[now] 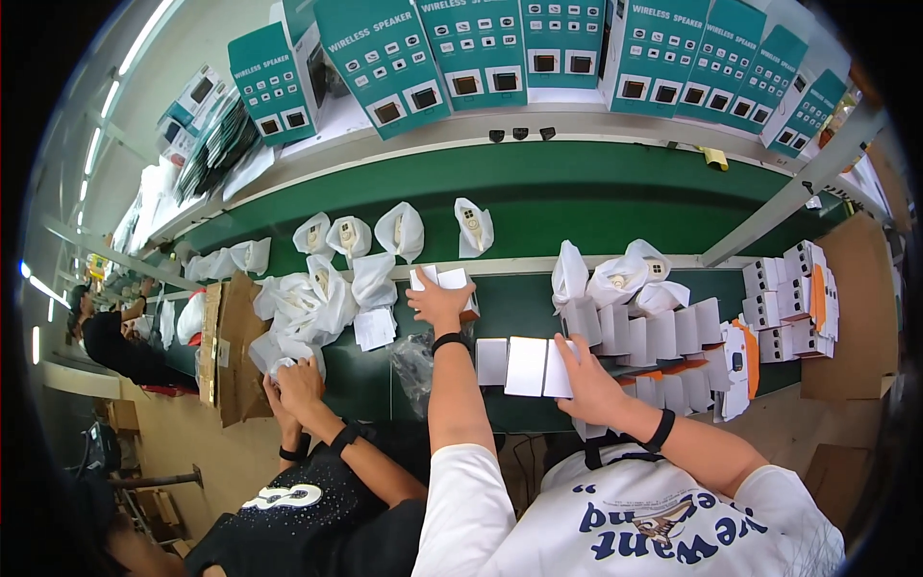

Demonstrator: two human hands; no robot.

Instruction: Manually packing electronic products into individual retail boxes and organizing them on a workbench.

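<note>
My left hand (442,300), with a black band at its wrist, reaches over the work table and grips a small white box (454,278) from above, fingers around its sides. My right hand (588,387) is closed on the right edge of an open white box (526,367), whose pale panels face up. Just left of that box lies another white panel or flap (491,362). Beneath my left forearm a crumpled clear plastic bag (413,370) rests on the table. Right of my right hand stand rows of open white boxes (661,337).
A co-worker's hands (296,389) handle a white-wrapped item at left, beside piled white pouches (303,303). Wrapped devices sit on the green belt (524,212). Teal boxes (476,58) line the shelf above. Closed white boxes (793,288) stack before a carton (851,308); a metal post (798,188) slants nearby.
</note>
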